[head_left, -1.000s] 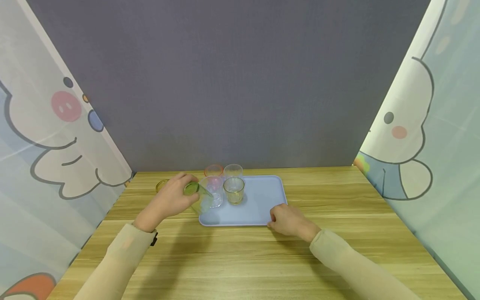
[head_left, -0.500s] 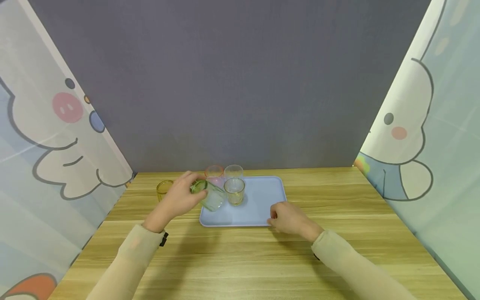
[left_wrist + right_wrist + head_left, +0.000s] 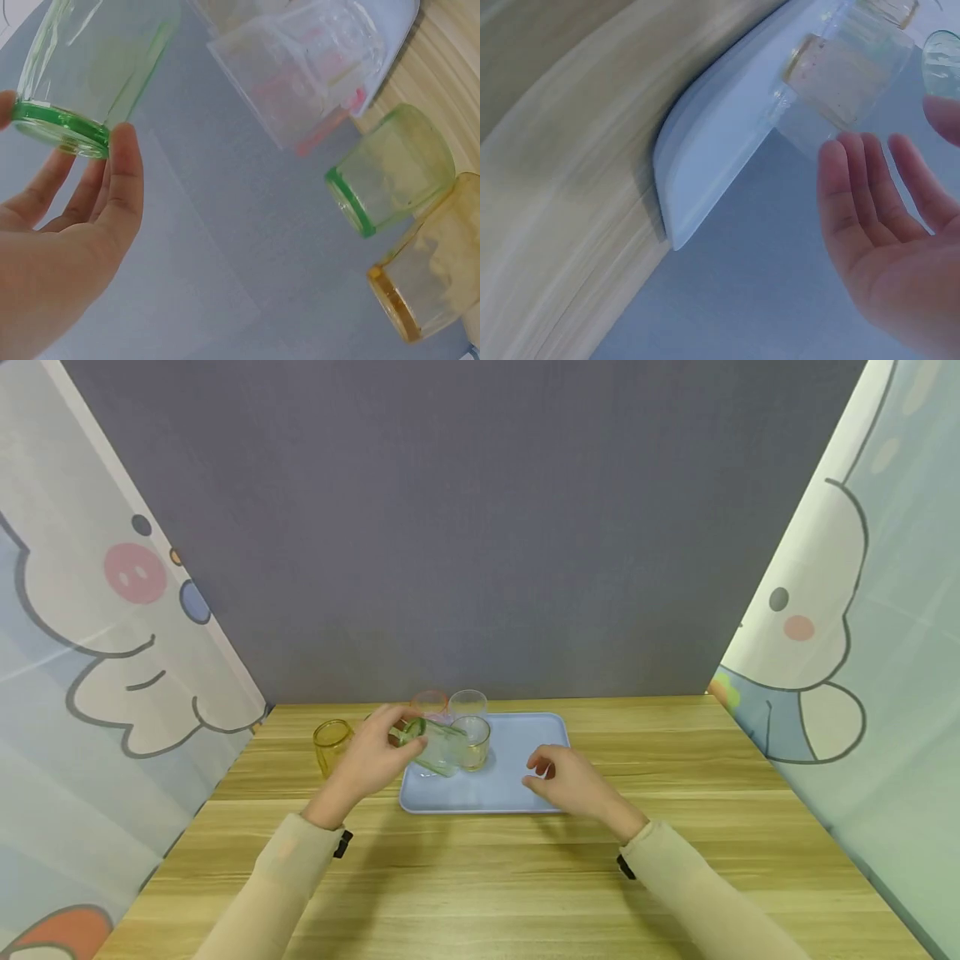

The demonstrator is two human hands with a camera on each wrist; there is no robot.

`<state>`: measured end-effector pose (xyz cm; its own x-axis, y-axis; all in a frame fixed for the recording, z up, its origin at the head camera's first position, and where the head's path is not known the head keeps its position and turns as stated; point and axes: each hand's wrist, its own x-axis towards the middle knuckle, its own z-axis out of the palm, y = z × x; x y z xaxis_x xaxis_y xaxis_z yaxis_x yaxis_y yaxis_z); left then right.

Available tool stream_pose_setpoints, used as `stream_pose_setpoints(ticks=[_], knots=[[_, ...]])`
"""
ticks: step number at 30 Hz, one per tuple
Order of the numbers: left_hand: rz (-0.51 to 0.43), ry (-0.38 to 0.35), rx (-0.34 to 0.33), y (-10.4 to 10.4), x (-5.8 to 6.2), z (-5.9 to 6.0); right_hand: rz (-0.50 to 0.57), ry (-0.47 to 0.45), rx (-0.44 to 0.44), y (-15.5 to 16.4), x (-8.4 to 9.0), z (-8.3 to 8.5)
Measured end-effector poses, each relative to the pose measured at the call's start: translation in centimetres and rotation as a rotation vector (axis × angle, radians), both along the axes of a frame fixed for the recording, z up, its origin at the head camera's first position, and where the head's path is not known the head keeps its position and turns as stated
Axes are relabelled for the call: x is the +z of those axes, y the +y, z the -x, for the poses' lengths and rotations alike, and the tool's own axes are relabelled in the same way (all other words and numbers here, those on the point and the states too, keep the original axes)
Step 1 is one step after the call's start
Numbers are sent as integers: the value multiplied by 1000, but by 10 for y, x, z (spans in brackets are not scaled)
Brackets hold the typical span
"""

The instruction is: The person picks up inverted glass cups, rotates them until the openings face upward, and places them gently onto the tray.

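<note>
My left hand [image 3: 373,756] grips a clear green glass cup [image 3: 444,750] by its rim, fingers and thumb on the green band. The cup leans, its base pointing right over the left part of the pale blue tray [image 3: 517,785]. On the tray stands a yellow-rimmed cup [image 3: 476,758], partly behind the held cup. A red-rimmed cup [image 3: 430,700] and a clear cup [image 3: 468,700] stand behind. My right hand [image 3: 573,783] holds nothing, fingers loosely bent over the tray's front right corner. In the right wrist view its fingers [image 3: 840,187] point toward the cups.
An amber cup [image 3: 331,742] stands on the wooden table [image 3: 480,877], left of the tray. Next to it is another green cup [image 3: 394,169], mostly hidden behind my left hand in the head view. A dark grey panel [image 3: 465,527] rises behind the table.
My left hand has carried the green cup to the right, further over the tray, tipping it more level. My right hand has let go of the tray's edge and its fingers have spread.
</note>
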<state>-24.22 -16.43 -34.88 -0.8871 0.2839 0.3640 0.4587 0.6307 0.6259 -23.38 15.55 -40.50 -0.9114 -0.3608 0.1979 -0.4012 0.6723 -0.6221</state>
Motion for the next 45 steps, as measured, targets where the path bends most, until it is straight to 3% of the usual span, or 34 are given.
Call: stream_pose_setpoints(ticks=[6, 12, 22, 27, 32, 41, 45], knots=[[-69, -2, -9, 5, -5, -2, 125, -13, -21, -4, 1, 1], [-168, 46, -20, 11, -9, -3, 251, -49, -29, -7, 1, -1], [-272, 60, -48, 20, -10, -3, 485, -84, 24, -11, 6, -1], [-359, 13, -70, 26, -13, -4, 548, -86, 45, -13, 9, -2], [-437, -92, -107, 34, -18, -5, 632, -102, 100, -15, 11, -4], [-462, -141, -126, 46, -23, -3, 768, -134, 177, -19, 13, -7], [-470, -183, -155, 49, -26, -4, 758, -137, 187, -19, 14, -8]])
